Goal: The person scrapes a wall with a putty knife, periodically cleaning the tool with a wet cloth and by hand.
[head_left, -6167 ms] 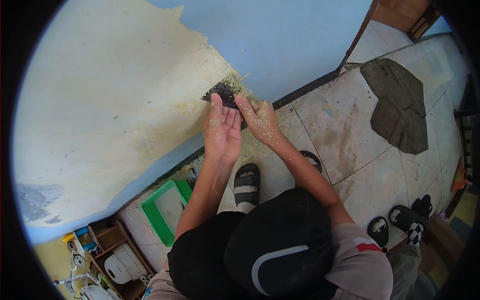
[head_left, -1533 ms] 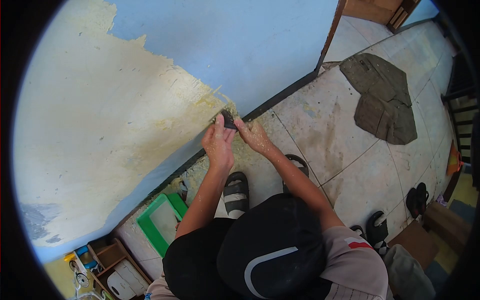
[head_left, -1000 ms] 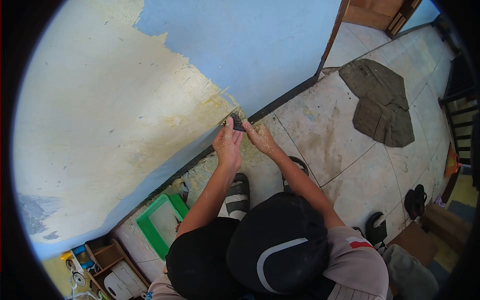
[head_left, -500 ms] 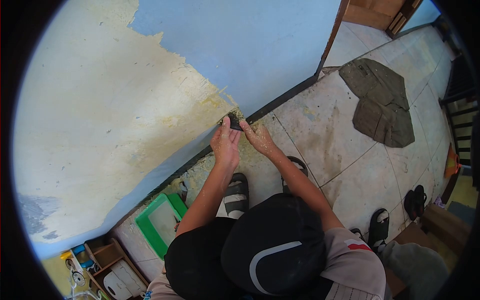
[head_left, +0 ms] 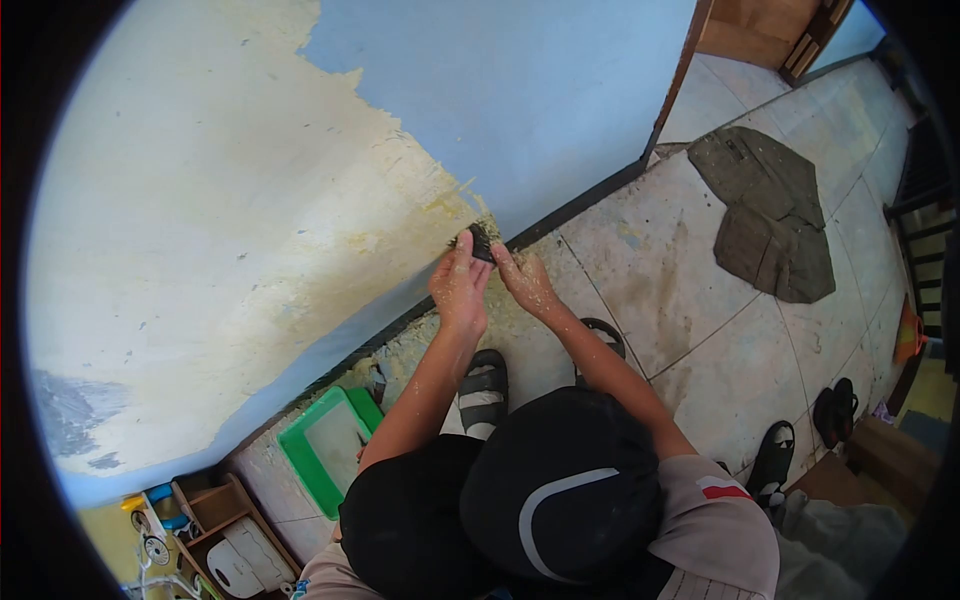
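Observation:
My left hand (head_left: 460,292) is closed on a small black block-like tool (head_left: 481,242), its thumb and fingers pinching it from the left. My right hand (head_left: 528,280) grips the tool's right end with its fingertips. Pale flakes cling to both hands and to the tool, whose exact kind I cannot make out. The tool is against the lower part of the wall (head_left: 300,200), just above the dark skirting. Around it the wall is scraped pale and yellowish, with a ragged edge against the blue paint (head_left: 500,100).
A green tray (head_left: 302,462) stands on the floor to the left, near a wooden shelf unit (head_left: 205,510). Grey-brown cloth (head_left: 770,215) lies on the tiles at right. Black sandals (head_left: 835,412) and a person's sandalled foot (head_left: 772,460) are at lower right.
The whole view has shifted slightly, with things appearing further right. Both hands keep hold of the black tool at the wall, and the tool is tilted more steeply.

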Tool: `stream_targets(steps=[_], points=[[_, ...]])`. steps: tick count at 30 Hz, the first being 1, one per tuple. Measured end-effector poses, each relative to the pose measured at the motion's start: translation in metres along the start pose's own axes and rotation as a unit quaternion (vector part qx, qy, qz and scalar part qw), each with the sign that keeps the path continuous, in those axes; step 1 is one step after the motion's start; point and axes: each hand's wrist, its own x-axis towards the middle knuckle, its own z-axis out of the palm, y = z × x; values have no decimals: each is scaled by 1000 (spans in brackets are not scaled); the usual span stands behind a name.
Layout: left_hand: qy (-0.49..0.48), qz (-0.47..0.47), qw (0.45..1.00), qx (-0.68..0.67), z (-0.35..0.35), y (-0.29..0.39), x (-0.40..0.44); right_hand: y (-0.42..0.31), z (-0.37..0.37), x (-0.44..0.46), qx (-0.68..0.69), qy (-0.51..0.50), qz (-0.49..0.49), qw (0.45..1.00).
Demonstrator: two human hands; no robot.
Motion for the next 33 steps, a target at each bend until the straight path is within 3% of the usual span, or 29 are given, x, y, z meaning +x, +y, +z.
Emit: stream_targets(steps=[2,11,18,23,29,33], points=[[10,-18,1000,13,-1,-6,1,15,-3,1,-13,-28,65,997],[1,-17,1000,5,10,10,-10,-13,-8,-5,29,-46,106,993],[-4,-15,1000,5,6,10,-8,-9,0,-10,61,-16,88,994],[23,-30,999,34,-4,-6,3,30,9,-5,10,1,74,997],[6,23,1000,10,15,20,-18,-27,-6,-3,-8,-33,71,997],[-1,51,998,26,4,10,-9,-9,3,0,23,-11,43,999]])
